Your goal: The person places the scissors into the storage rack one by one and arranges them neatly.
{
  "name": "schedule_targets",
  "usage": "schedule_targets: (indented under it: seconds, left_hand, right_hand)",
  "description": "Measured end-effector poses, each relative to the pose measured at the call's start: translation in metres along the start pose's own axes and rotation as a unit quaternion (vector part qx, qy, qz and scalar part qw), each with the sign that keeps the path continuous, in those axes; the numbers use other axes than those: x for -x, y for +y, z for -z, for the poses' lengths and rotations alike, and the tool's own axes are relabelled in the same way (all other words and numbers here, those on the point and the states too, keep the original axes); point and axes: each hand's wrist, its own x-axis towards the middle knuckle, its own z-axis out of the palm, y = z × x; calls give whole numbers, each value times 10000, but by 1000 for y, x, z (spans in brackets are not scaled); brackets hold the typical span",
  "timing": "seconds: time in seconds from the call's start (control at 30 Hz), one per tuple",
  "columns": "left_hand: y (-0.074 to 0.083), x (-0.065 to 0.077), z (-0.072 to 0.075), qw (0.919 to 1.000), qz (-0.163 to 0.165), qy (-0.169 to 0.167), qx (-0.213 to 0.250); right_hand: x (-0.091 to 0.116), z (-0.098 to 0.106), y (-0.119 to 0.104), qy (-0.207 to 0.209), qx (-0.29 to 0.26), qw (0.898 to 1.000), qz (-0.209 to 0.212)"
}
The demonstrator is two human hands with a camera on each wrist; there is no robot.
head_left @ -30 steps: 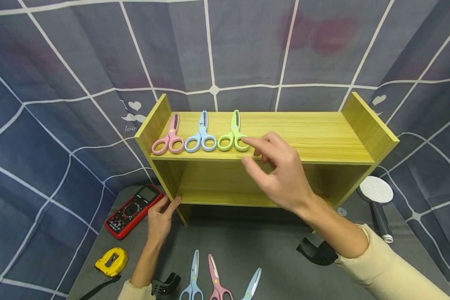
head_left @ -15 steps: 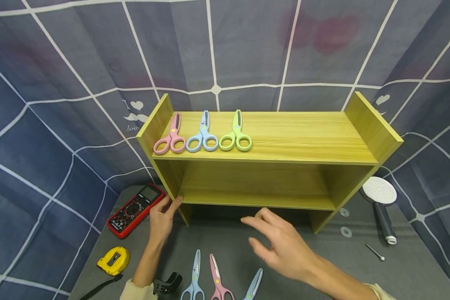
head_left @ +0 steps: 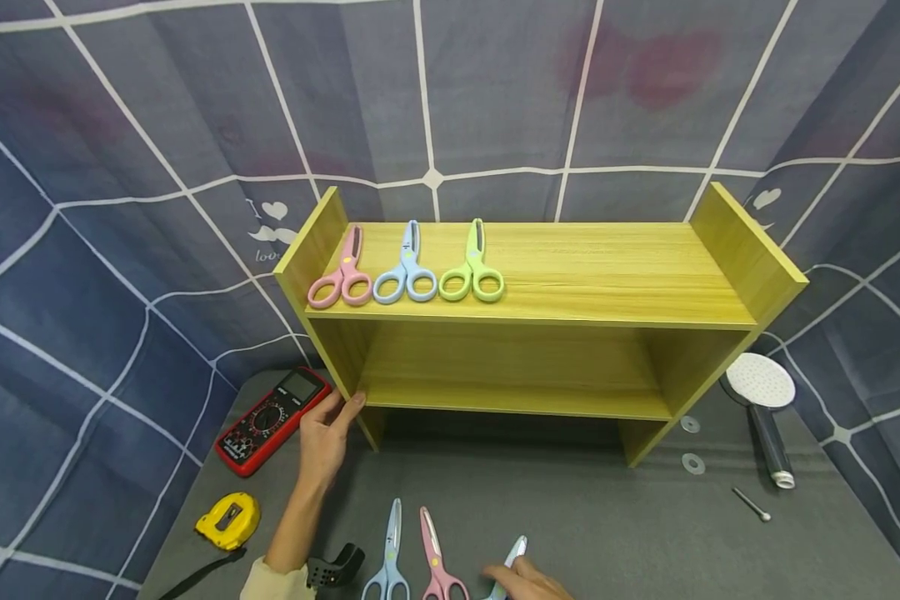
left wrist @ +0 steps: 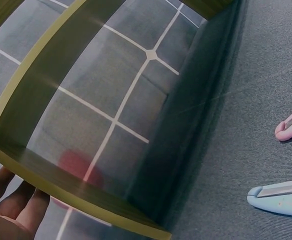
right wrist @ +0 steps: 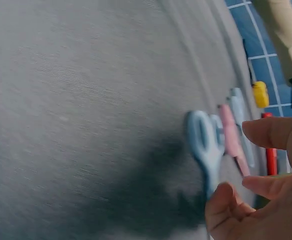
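My left hand (head_left: 322, 437) grips the lower left side of a yellow wooden shelf (head_left: 528, 323), thumb and fingers on either side of the panel in the left wrist view. At the bottom of the head view my right hand (head_left: 528, 581) is over blue scissors (head_left: 518, 547); the right wrist view shows its fingers spread around the blade end, handles (right wrist: 204, 150) uncovered. To the left lie pink scissors (head_left: 432, 546) and another blue pair (head_left: 393, 542). Along the top board rest pink (head_left: 347, 268), blue (head_left: 407, 268) and green scissors (head_left: 475, 265) in a row.
A red multimeter (head_left: 270, 421) lies close beside my left hand, with a yellow tape measure (head_left: 228, 521) nearer me. Right of the shelf are a shower head (head_left: 761, 383), two washers (head_left: 685, 463) and a bolt (head_left: 750, 503). A grid-patterned curtain (head_left: 495, 100) surrounds the grey table.
My right hand has come down from beside the green scissors on the top board to the blue scissors on the table. The left hand has stayed on the shelf.
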Motion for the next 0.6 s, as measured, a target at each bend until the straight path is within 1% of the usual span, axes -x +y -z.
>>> schedule_targets:
  seconds: [0.07,0.13,0.23,0.27,0.33,0.4,0.47,0.6]
  left_hand:
    - [-1,-1,-1,10000,1,19,81]
    - [-1,-2,-2,9999,9,74,107]
    - [-1,-2,-2,9998,8,157,88]
    - [0,-2,-2,9998,11,177,55]
    - [0,-2,-2,9999,7,164,53]
    - [0,-2,-2,9999,9,137,45]
    - [0,-2,-2,9999,11,128,48]
    - [0,-1,-2,9999,2,133,34]
  right_hand:
    - [4,-7,3,269,348,9990,70]
    - [7,-11,5,329,493,9982,33]
    - [8,-14,7,108,400,9988,-251]
    - [9,-15,8,110,400,9988,-270]
    - [9,-18,10,261,517,9982,-131]
    - [9,-21,12,499,736,9960,123]
    - [9,-25,13,838,1037,9902,404]
    - [10,-32,15,1394,1523,9761,679]
